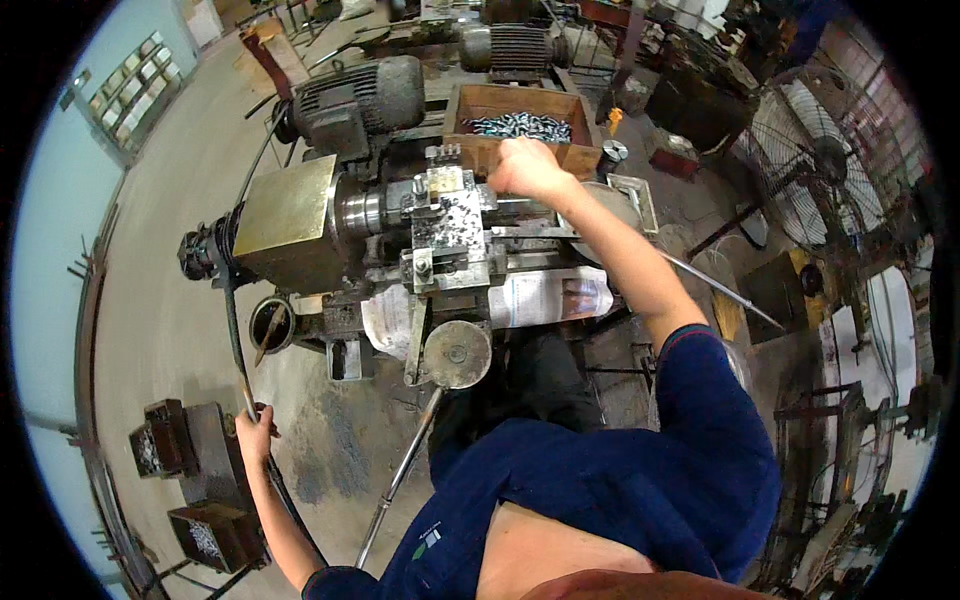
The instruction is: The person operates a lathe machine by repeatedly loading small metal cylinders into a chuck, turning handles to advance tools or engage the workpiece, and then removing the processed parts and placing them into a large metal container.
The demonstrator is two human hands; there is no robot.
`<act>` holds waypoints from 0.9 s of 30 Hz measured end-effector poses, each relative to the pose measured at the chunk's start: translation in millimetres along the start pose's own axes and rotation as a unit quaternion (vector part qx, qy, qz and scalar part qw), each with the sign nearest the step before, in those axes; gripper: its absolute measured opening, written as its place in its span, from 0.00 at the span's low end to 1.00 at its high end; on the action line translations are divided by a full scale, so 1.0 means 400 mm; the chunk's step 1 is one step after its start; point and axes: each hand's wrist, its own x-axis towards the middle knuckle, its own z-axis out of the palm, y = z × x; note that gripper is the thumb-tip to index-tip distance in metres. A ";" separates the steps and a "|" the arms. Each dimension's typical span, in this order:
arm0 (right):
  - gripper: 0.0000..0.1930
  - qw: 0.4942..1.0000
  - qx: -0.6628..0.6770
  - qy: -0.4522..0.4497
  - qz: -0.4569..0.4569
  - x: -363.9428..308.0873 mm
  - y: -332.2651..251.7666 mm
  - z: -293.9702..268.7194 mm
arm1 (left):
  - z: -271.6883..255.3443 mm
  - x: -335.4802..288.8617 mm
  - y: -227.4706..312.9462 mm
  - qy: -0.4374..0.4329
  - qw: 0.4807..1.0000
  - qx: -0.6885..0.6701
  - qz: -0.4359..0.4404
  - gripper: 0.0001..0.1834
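With left hand, grips a long dark rod beside the metal machine. Holds the curled right hand near a wooden box with small shiny metal pieces inside. Wears a dark blue shirt.

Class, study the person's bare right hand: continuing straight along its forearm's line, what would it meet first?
Probably the near wall of the rectangular brown wooden box holding small silvery metal pieces. Depth is unclear, so the right hand might instead pass above its rim.

Head-worn fisheye, facing steeply down, navy shirt nearest, machine close beyond, outer edges seemingly warped
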 end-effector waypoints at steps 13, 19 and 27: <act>0.21 0.969 0.181 0.153 0.070 -0.406 0.354 0.170 | -0.011 0.066 -0.050 -0.023 0.999 -0.027 0.000 0.14; 0.19 0.879 0.233 0.154 0.387 -0.922 0.555 0.269 | 0.010 0.047 -0.039 -0.013 0.997 -0.062 -0.052 0.15; 0.14 0.796 0.020 -0.022 0.604 -1.383 0.764 0.387 | 0.008 0.072 -0.007 0.011 0.995 0.012 -0.100 0.19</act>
